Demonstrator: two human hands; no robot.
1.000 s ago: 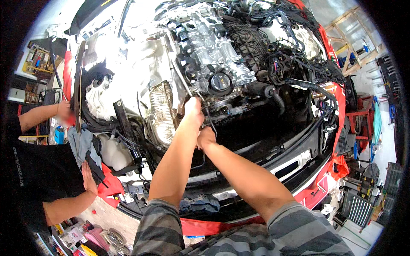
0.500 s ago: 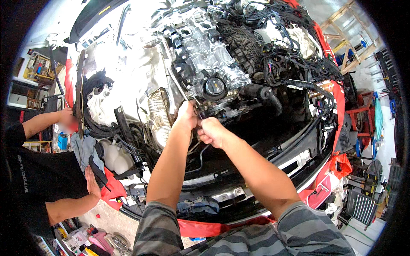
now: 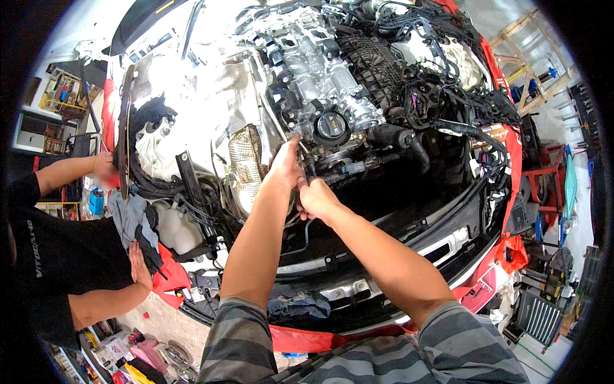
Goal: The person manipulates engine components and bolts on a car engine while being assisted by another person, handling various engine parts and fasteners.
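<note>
Both my hands are at the front of an exposed car engine (image 3: 313, 80), below its round black oil filler cap (image 3: 331, 125). My left hand (image 3: 286, 165) is closed beside the lower end of a long thin metal tube (image 3: 272, 110); what its fingers hold is hidden. Just right of it and lower, my right hand (image 3: 317, 198) is closed, with a slim dark shaft (image 3: 311, 168) rising from its fingers. Whether that shaft is a tool or an engine part I cannot tell. A ribbed metal heat shield (image 3: 245, 168) lies left of my left hand.
A co-worker's hand (image 3: 141, 265) rests near a grey cloth (image 3: 131, 221) on the left fender. The front crossmember (image 3: 348, 289) runs below my forearms, with a dark blue rag (image 3: 299, 307) on it. Loose wiring (image 3: 470, 102) covers the right side. Red covers (image 3: 511, 169) line the edges.
The whole view has shifted slightly, so the engine sits a little farther right. My right hand has dropped slightly relative to the left, and more of the dark shaft shows between them.
</note>
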